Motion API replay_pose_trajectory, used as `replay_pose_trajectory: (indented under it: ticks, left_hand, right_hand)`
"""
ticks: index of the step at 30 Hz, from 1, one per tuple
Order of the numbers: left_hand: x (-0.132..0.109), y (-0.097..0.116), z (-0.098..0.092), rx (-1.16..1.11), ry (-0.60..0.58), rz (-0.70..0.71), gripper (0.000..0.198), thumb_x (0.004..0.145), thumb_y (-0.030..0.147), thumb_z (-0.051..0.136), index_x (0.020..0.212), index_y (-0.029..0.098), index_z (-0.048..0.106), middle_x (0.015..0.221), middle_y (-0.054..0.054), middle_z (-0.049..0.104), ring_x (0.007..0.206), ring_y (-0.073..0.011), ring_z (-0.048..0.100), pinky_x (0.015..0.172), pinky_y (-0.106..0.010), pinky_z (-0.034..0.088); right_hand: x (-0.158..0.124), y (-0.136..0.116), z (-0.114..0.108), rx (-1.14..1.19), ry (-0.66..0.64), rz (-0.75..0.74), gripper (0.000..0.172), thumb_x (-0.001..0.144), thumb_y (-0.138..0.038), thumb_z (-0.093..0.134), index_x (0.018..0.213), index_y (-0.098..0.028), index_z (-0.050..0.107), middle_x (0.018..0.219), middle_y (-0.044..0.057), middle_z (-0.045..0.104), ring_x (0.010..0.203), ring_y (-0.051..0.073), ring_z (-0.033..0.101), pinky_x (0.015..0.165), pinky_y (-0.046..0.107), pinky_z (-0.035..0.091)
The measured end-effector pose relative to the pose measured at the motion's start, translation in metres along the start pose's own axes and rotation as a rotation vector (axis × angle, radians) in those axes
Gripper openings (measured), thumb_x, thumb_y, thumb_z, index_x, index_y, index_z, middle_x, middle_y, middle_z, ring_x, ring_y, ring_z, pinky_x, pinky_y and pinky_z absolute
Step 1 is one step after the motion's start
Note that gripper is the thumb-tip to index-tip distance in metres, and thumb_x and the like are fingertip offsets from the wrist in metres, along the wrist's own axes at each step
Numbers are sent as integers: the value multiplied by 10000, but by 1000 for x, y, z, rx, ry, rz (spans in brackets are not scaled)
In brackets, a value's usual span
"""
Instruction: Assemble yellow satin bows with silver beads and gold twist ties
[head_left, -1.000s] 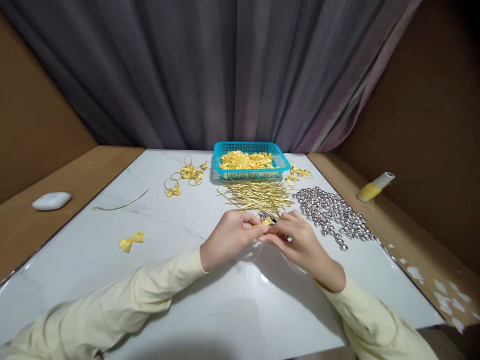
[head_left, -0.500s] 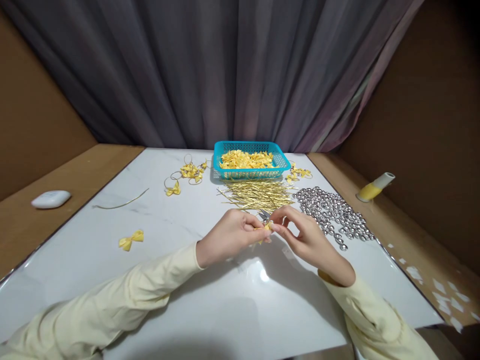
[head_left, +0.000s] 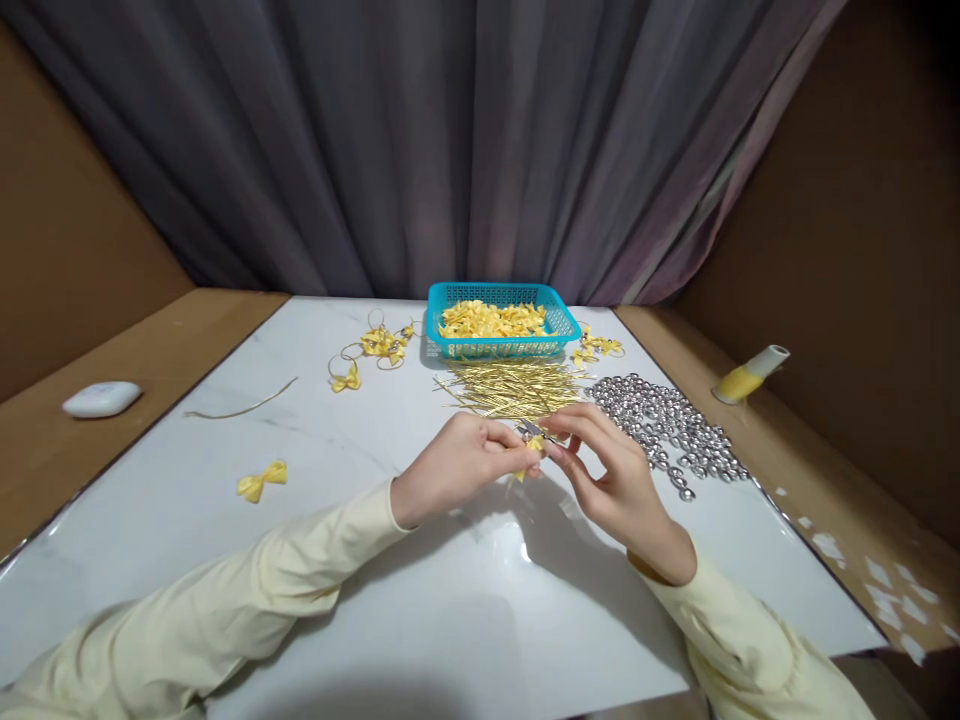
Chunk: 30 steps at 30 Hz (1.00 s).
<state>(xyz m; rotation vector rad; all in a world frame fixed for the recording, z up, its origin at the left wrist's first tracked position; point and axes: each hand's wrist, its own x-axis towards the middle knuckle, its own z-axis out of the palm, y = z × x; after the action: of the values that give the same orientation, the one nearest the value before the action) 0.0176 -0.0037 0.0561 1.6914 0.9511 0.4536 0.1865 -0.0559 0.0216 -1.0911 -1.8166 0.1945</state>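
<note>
My left hand [head_left: 457,462] and my right hand [head_left: 609,472] meet over the middle of the white table [head_left: 420,580]. Both pinch a small yellow bow [head_left: 531,446] between their fingertips, with a thin gold wire at it. The fingers of each hand are curled in a pinch. Just beyond my hands lies a heap of gold wire ties [head_left: 514,388]. A pile of small silver bells [head_left: 664,430] lies to the right of my right hand.
A blue basket [head_left: 501,320] of yellow bows stands at the back. Finished bows on gold loops [head_left: 379,346] lie left and right of it. A single yellow bow [head_left: 262,480] and a gold wire [head_left: 244,405] lie at the left. A white case [head_left: 101,398] and a yellow-white tube [head_left: 750,373] rest on the wooden side ledges.
My hands have shifted a little; the right hand's fingers have risen and reworked their pinch on the bow. Nothing else on the table moved.
</note>
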Motion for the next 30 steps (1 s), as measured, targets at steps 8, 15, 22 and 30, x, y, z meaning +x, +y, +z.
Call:
replay_pose_trajectory:
  ticks: [8,15,22,30]
  left_hand:
    - [1,2,0,-64,78,11,265,730,389,602,724,145,706,682,-32,693,536,-107,537,496,-205,359]
    - [2,-4,6,-91,213,53,228,729,338,619,634,142,686,607,-9,664,541,-109,546,493,-191,386]
    - [0,-8,14,-88,278,78,196,726,300,632,652,128,690,663,-23,692,629,-141,608,577,-197,453]
    - [-1,-6,13,-63,265,73,217,736,316,615,640,139,694,653,-22,695,653,-161,626,594,-210,471]
  right_hand:
    - [-4,-6,3,-34,81,3,39,822,-144,514,824,-171,542,720,35,532,640,136,486,553,258,392]
    - [-12,-8,22,-69,-102,89,128,840,-190,469,726,-164,520,551,-25,470,466,85,397,457,213,309]
    - [-8,-12,30,-21,-123,166,201,848,-165,412,659,-168,480,526,-33,446,441,79,352,441,207,280]
    - [-6,-11,28,59,-120,190,262,870,-193,373,636,-171,489,533,-27,428,471,89,356,459,202,307]
